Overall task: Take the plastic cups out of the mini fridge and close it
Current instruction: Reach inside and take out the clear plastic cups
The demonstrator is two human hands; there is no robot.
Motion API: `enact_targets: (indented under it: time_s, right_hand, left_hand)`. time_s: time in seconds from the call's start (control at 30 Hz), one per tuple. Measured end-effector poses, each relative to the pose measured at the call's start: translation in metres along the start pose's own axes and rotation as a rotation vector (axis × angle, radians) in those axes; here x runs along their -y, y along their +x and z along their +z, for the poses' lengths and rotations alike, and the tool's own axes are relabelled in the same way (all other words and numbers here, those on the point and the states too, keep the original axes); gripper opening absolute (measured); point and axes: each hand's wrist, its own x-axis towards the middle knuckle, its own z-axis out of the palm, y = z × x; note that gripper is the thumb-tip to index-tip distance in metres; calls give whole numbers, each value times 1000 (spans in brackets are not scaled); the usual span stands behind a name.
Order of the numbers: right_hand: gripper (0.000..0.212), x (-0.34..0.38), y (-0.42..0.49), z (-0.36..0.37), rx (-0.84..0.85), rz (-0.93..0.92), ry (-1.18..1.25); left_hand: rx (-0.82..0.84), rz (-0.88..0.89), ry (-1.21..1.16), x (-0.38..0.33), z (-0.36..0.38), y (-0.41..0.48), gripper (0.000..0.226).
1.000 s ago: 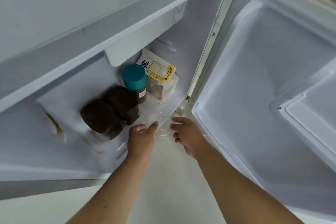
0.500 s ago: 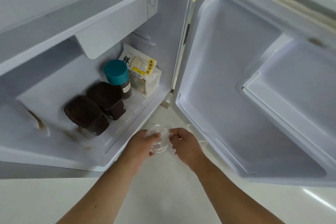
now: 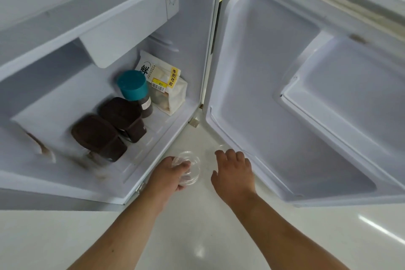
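We see first the mini fridge (image 3: 105, 35), white, which fills the left and upper part of the view, with its door (image 3: 285, 94) swung wide open to the right. The inner side of the door is bare white plastic with a moulded shelf on its right part. Below both lies a pale, shiny floor (image 3: 197, 237).

On the bottom of the fridge stand several things. At the back right leans a white bag of bread (image 3: 168, 92) with a yellow label. Just in front of it, to the left, stands a dark bottle with a teal cap (image 3: 132, 85). Touching or almost touching this bottle are two dark brown containers (image 3: 109, 129), one behind the other, the nearer one a little blurred.

Our two bare forearms reach in from the lower edge. The left hand (image 3: 168, 173) is outside the fridge, just in front of its lower front edge, and its fingers are closed around a clear plastic cup (image 3: 189, 166), whose round rim points toward the right. The right hand (image 3: 234, 171) is near it but apart from it, over the floor beside the bottom corner of the door, with the fingers loosely spread and holding nothing. A faint clear rim shows just beyond its fingertips; we cannot tell what it is.
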Motion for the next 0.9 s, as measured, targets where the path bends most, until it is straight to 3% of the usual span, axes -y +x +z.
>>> enact_targets:
  time_s: [0.23,0.37,0.57,0.8,0.9]
  right_hand:
    - [51,-1,-3,11,55,70,52]
    - [71,1,-4,14,160,81,266]
    - [99,14,-2,12,395,75,332]
    - [77,31,14,13,325,309,598]
    - [80,40,23,23,309,429,636]
  left_hand:
    - [35,-15,-3,8,-6,-3,19]
    - [45,-23,-10,12,-13,-4,20]
    - [34,-52,-60,16,-24,-9,21]
    - [-17,-55,-81,18,-38,-7,19]
    - [-20,-60,-76,18,-40,-5,21]
